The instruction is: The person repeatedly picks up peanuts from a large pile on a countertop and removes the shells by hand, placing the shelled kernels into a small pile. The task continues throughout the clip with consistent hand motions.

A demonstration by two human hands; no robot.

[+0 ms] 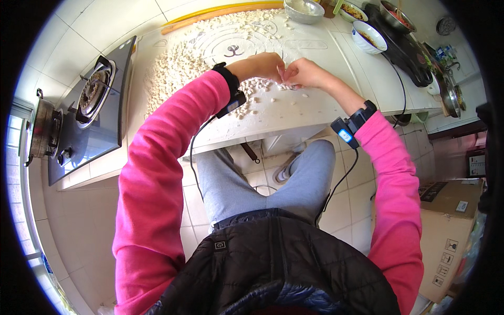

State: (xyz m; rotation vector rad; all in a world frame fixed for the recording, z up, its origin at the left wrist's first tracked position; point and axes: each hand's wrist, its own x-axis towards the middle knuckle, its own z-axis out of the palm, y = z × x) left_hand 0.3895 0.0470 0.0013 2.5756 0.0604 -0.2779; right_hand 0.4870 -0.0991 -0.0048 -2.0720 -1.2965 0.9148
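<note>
My left hand (264, 65) and my right hand (309, 74) meet above a white, floured dough mat (311, 57). The fingertips of both are pinched together and nearly touch each other. Whatever is between them is too small and hidden to make out. Just below the fingertips lie small, pale dough pieces (258, 84), with a few loose ones nearer the mat's front edge. A dense spread of similar pieces (177, 65) covers the mat's left side and continues along the back.
A gas stove (96, 102) with a metal pot (41, 124) stands left. A wooden rolling pin (220, 16) lies at the back. At the back right are a metal bowl (305, 12) and a white bowl (369, 37) with dark contents. A cardboard box (445, 228) sits on the right.
</note>
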